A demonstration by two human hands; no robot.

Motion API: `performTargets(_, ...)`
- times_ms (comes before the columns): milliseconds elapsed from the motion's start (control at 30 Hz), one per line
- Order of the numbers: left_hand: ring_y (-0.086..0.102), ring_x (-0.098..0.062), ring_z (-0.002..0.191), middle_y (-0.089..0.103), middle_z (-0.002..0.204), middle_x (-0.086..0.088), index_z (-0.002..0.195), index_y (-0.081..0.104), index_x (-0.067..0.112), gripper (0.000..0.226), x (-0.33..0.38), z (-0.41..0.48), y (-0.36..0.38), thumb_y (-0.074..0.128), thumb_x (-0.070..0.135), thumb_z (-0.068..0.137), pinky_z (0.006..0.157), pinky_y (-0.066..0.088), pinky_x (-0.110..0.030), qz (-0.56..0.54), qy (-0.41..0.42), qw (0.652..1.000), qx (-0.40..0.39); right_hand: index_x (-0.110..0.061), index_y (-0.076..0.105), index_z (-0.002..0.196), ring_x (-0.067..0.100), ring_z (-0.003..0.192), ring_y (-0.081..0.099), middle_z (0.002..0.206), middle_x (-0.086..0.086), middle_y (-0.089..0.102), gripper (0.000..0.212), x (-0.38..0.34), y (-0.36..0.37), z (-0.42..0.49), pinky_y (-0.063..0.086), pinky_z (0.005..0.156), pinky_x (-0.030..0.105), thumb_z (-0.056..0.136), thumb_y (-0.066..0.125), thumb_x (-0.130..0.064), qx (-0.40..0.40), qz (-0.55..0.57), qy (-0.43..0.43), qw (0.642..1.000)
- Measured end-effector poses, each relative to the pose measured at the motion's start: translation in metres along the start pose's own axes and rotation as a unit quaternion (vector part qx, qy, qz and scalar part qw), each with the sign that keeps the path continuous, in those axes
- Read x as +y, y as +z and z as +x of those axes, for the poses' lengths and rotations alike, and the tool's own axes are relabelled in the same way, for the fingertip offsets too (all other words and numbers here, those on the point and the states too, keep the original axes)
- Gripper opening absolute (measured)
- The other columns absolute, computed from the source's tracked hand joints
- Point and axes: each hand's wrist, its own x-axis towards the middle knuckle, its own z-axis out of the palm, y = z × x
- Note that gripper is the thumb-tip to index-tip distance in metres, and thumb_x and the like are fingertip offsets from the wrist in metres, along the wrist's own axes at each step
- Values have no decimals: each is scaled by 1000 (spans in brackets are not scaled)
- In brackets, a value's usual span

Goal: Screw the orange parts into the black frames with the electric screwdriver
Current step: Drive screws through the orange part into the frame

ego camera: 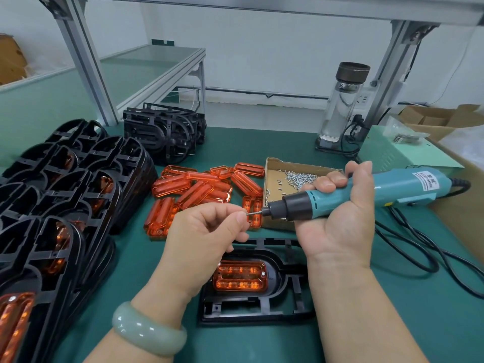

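Closest in, a smooth, pale green bracelet circles the left wrist. Just past it, flat on the matte green counter, lies a black frame of ribbed moulded plastic with an arched opening. A glossy orange part, a rounded, translucent rectangle, sits in that arch.

Above the frame the two hands meet. The left hand has its fingers curled, and its grip is a thumb-and-forefinger pinch on the tip of the thin steel bit. Whether a screw sits there is too small to tell. The right hand has its grip wrapped around the teal barrel of the electric screwdriver, which lies nearly level with its black nose pointing left. Its black cable loops over the counter to the right.

To the left, finished frames are stacked in overlapping rows, with orange showing through their arches. Behind the hands lies a loose heap of orange parts, and just beside it an open cardboard tray holds small silver screws.

Farther back, more black frames stand on edge. At the far right rear is a clear glass bottle with a dark cap, beside an aluminium post.
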Motion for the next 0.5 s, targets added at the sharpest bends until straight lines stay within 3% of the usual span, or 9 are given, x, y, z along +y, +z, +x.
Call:
performTargets(133,66,-7,59,72,70,1,76,73,35,24,0,1,-1,66,14,82,50,46,-13,22,12,1000,1,-23,53,74,4,49,45,60,-11,48,17,1,0,0,41,61,21,80,66,-32,-7,-1,5,1000)
performTargets(300,67,-7,63,73,72,3,78,72,29,18,3,0,-2,68,12,82,54,46,-9,50,28,998,-6,-23,61,53,4,48,45,60,-11,48,30,0,0,1,41,59,21,82,67,-32,-5,2,16,1000)
performTargets(367,67,-9,68,73,77,7,82,72,33,12,3,1,-6,71,22,78,60,49,-11,78,29,996,-6,-23,60,57,4,48,45,59,-11,47,29,-2,0,2,42,56,21,84,66,-32,3,-3,16,1000)
performTargets(500,61,4,69,69,79,20,74,70,35,21,-2,6,-26,74,15,78,64,42,-1,247,6,969,3,-22,51,73,4,48,45,60,-11,47,22,-8,-1,6,41,58,21,91,63,-30,23,-11,14,1000)
